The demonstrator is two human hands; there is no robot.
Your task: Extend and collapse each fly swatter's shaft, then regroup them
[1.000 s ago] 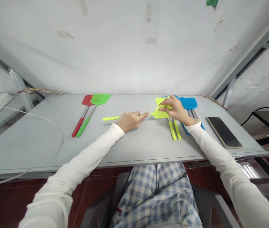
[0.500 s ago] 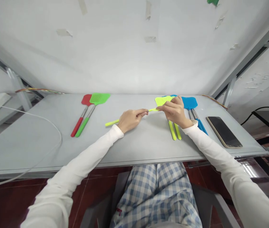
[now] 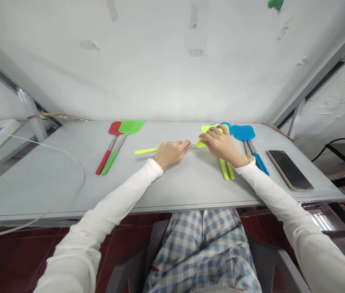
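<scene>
A yellow fly swatter point(image 3: 146, 151) lies crosswise between my hands, its handle pointing left. My left hand point(image 3: 172, 154) is closed round its metal shaft. At the head end, my right hand point(image 3: 222, 145) grips the swatter; the fingers cover much of the head. Beneath the right hand are other yellow swatters, with two handles point(image 3: 223, 169) pointing toward me. Just right of that hand, blue fly swatters point(image 3: 244, 132) lie with their handles toward me, partly hidden by the wrist.
To the left, a red fly swatter point(image 3: 103, 162) and a green fly swatter point(image 3: 132, 127) lie side by side. A phone point(image 3: 289, 170) rests at the right of the grey table point(image 3: 175, 191). A white cable point(image 3: 68, 156) curves across the left side.
The held yellow swatter is lower, its head closer to the tabletop. My right hand has turned flatter over the head, and more of the handle shows left of my left hand.
</scene>
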